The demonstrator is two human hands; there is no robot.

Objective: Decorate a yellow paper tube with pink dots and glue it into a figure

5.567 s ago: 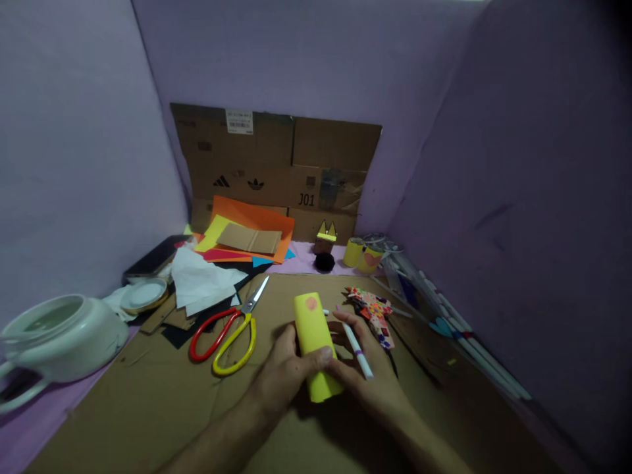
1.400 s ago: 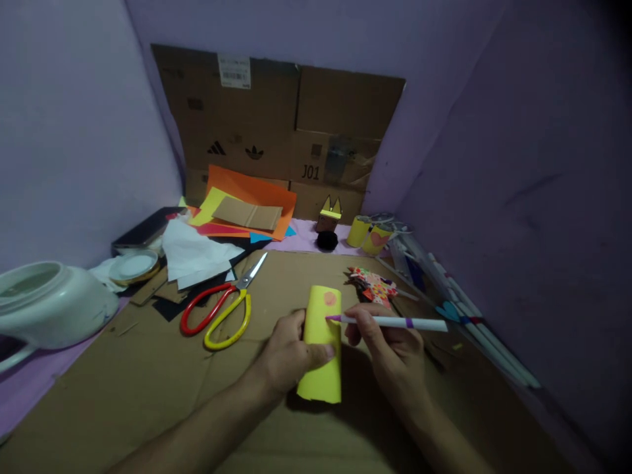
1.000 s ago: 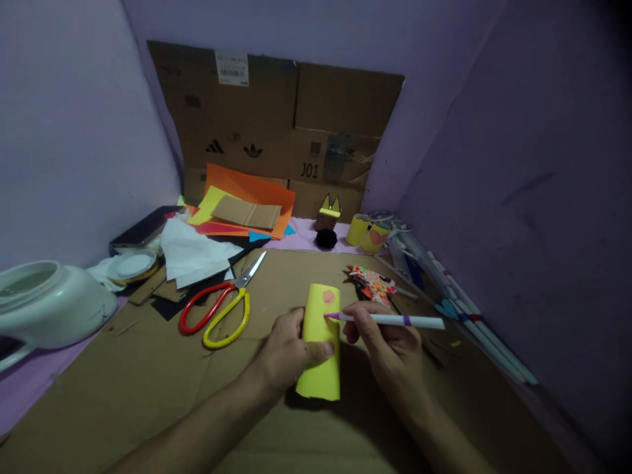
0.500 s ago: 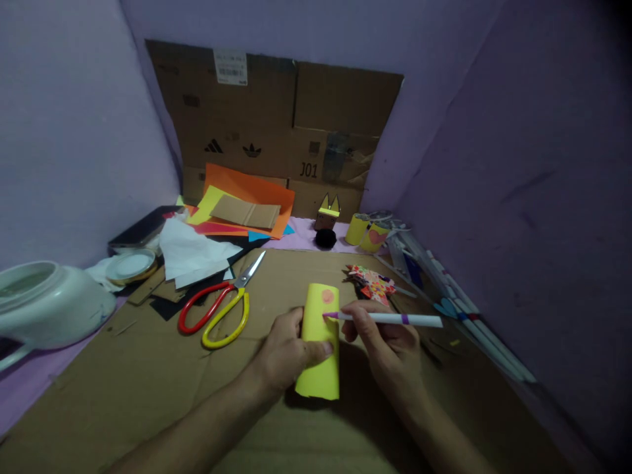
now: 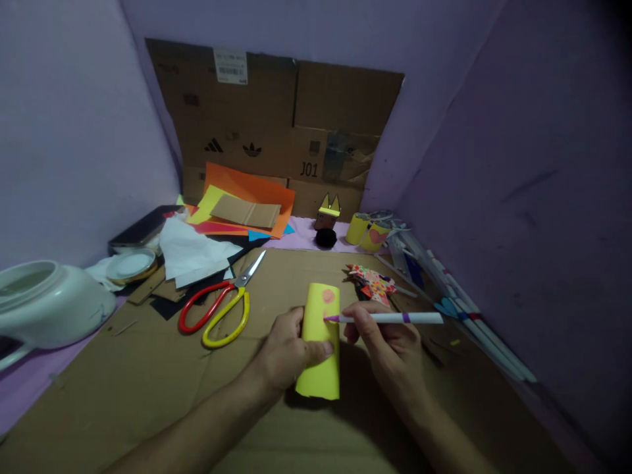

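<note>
My left hand grips a yellow paper tube by its middle, thumb across the front and fingers behind it. Near the tube's top is a round orange-pink spot, with a smaller mark just below. Held like a pen in my right hand is a white felt-tip marker with a purple band. Its purple tip touches the tube, or almost does, at the smaller mark. To the left of the tube, scissors with one red and one yellow handle lie on the cardboard.
Coloured paper sheets and white paper are piled at the back left. A white ceramic pot stands far left. Behind my right hand lies a flower-patterned item. Yellow rolls stand farther back; white sticks line the right side.
The marker's tip has shifted slightly down the tube, and a small pinkish mark now shows above it. My left hand keeps the tube in place.
</note>
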